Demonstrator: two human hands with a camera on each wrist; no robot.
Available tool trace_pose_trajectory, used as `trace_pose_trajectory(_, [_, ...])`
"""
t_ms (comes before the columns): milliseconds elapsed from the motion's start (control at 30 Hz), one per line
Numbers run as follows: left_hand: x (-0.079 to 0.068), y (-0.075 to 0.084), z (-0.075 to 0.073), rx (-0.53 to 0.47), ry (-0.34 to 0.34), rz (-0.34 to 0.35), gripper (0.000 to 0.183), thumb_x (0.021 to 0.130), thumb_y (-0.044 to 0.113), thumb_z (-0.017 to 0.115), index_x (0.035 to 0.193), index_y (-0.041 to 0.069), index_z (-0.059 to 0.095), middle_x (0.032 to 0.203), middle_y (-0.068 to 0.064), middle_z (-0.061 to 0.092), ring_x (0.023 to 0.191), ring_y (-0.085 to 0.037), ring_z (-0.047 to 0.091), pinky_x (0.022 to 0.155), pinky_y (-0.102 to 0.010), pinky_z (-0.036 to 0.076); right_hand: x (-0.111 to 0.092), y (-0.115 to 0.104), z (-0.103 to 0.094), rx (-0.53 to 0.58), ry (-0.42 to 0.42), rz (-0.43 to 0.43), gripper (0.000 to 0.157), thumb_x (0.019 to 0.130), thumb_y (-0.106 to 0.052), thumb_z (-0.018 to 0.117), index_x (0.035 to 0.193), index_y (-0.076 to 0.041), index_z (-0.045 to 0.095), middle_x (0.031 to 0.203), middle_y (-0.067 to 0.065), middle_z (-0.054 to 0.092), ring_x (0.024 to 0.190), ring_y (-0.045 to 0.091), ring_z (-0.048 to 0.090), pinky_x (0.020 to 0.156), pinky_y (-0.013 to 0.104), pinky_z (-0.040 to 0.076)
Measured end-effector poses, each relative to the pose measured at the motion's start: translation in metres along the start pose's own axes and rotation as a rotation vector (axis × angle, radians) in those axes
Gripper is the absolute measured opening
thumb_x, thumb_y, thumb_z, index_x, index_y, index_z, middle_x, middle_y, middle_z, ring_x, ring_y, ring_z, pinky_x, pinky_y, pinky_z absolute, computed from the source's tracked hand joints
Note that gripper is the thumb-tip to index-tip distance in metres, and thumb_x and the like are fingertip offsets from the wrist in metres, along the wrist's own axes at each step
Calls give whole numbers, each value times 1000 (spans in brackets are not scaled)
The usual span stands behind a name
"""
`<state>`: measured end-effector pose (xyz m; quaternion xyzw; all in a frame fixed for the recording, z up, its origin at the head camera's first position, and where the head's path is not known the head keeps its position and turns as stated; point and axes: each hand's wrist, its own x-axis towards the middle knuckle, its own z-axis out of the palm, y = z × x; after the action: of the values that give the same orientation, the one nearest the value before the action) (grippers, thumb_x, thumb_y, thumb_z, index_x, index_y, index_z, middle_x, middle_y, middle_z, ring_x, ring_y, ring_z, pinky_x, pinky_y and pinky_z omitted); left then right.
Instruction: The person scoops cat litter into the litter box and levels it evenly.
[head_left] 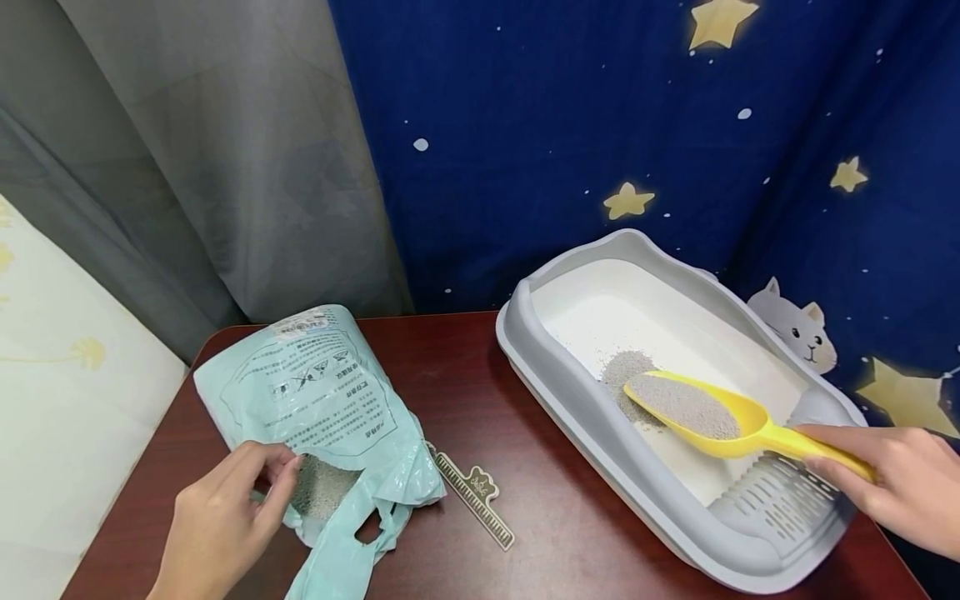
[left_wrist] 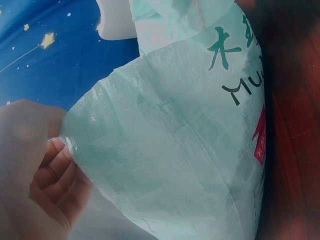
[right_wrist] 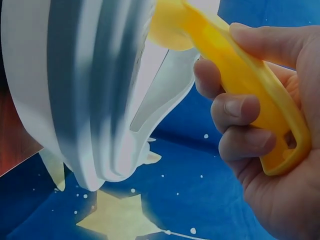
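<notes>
My right hand [head_left: 892, 475] grips the handle of a yellow scoop [head_left: 738, 433] heaped with grey cat litter [head_left: 686, 404]. The scoop's bowl is over the inside of a grey-and-white litter box [head_left: 558, 408], beside a small pile of litter [head_left: 626, 371] on its white floor. In the right wrist view, fingers [right_wrist: 235, 107] curl round the yellow handle. My left hand [head_left: 232, 508] pinches the edge of a pale green plastic bag [head_left: 322, 400] between thumb and fingers. The bag lies on its side, its mouth held up, with litter [head_left: 322, 487] showing inside.
A gold bag clip or ruler-shaped tag [head_left: 476, 500] lies on the dark red table [head_left: 547, 517], next to the bag. The litter box's slotted step [head_left: 787, 504] faces the near right. Grey and starry blue curtains [head_left: 525, 167] hang behind the table.
</notes>
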<state>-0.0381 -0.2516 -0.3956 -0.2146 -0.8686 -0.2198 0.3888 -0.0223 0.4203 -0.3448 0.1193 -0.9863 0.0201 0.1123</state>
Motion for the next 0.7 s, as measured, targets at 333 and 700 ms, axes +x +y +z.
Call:
trace_pose_trajectory(333, [-2,-1,-1,6,-41,-8,44,114,44,54,90,12,71,79,13,57,65,2,50,54,-15,45,22,-6,0,43,-2,-122,35,82,-19,95,112,-4,84,69,-17,54,59,-2,33,50,25,32])
trace_pose_trajectory(700, [-3,-2,0,7,-38,-1,42,113,43,55,90,13,72,79,14,58,65,1,50,54,-15,45,65,-16,-9,70,57,-320,33,77,-7,93,108,-3,84,69,-17,53,54,-6,27,45,22,29])
